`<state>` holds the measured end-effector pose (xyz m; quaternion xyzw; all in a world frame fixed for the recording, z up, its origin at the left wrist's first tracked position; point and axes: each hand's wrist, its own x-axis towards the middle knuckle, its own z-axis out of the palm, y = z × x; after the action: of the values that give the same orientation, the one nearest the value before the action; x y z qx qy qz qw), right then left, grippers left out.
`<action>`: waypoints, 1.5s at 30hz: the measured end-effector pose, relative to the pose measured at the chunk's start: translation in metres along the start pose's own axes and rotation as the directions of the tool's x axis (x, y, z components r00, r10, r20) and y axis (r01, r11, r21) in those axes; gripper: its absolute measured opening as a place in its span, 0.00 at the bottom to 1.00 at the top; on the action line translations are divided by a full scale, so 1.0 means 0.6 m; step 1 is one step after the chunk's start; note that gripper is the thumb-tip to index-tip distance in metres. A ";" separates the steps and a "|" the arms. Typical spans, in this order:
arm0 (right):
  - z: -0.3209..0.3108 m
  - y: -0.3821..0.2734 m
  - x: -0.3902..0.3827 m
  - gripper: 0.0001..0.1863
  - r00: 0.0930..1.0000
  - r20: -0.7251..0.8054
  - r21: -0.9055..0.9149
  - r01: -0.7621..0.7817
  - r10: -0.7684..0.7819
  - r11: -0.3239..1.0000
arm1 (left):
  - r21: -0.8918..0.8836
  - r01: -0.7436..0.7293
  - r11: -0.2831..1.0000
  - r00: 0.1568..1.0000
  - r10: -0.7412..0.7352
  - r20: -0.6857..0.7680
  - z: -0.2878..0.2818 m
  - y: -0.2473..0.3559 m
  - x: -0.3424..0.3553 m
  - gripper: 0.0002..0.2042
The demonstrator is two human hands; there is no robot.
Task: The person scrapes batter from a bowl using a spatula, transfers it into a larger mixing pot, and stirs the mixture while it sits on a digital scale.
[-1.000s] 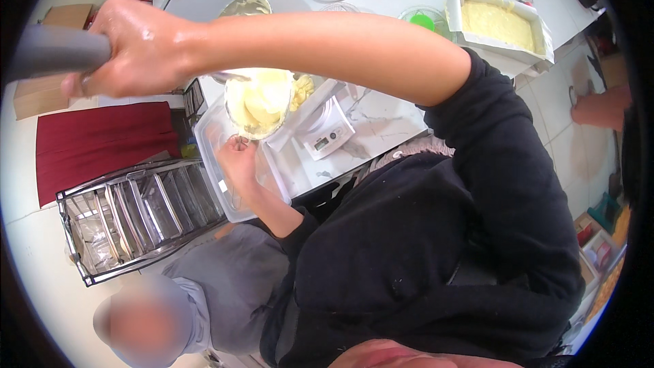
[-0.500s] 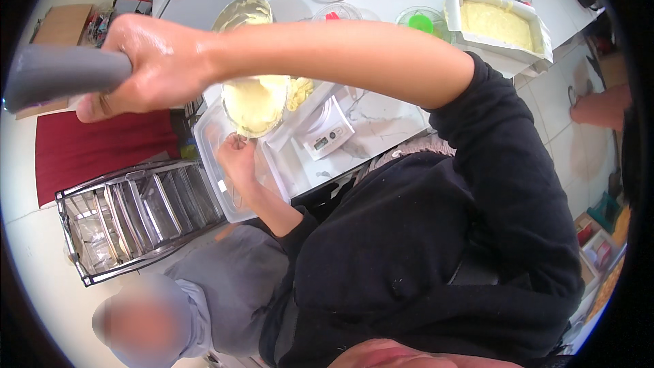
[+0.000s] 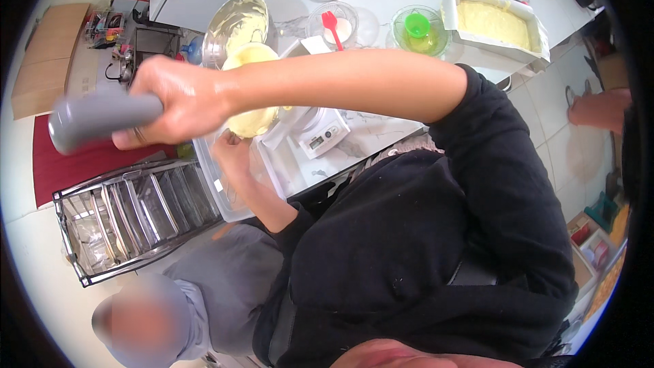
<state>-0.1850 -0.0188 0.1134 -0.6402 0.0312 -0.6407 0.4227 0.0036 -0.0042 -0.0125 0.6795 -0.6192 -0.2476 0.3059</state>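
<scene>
My right hand (image 3: 174,99), raised across the view at upper left, is closed round a thick grey handle (image 3: 99,119); the rest of that tool is hidden. Below it, my left hand (image 3: 231,150) grips the near edge of a container of pale yellow batter (image 3: 248,123) over a clear plastic bin (image 3: 221,197). My right forearm partly covers this container. A steel bowl (image 3: 238,20) smeared with batter stands behind it. A white digital scale (image 3: 327,138) is just right of the batter.
Bowls with a red spatula (image 3: 332,27) and green cup (image 3: 417,25), plus a lined batter-filled loaf tin (image 3: 494,24), are on the marble table. A wire rack (image 3: 136,218) stands left. A person in grey (image 3: 225,279) is at lower left; another person's leg (image 3: 599,105) is at right.
My right hand and the grey handle have come down and to the right, uncovering more of the steel bowl and red spatula. My left hand has barely moved.
</scene>
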 end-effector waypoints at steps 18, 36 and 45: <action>0.016 0.019 -0.021 0.13 1.000 0.015 -0.058 0.002 -0.002 0.998 | -0.032 -0.083 0.996 0.994 0.085 0.064 0.005 -0.006 0.003 0.11; 0.005 0.009 0.014 0.14 0.998 -0.060 -0.083 -0.036 0.031 0.996 | 0.296 0.037 0.954 0.993 -0.069 0.100 -0.004 -0.005 0.021 0.12; 0.014 0.038 -0.004 0.16 0.996 0.078 -0.128 -0.033 0.044 0.991 | -0.208 -0.230 0.951 0.971 0.239 0.019 0.010 -0.022 0.032 0.11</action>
<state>-0.1668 -0.0279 0.0998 -0.6903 0.0672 -0.6029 0.3942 0.0104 -0.0232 -0.0257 0.5605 -0.6735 -0.2865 0.3875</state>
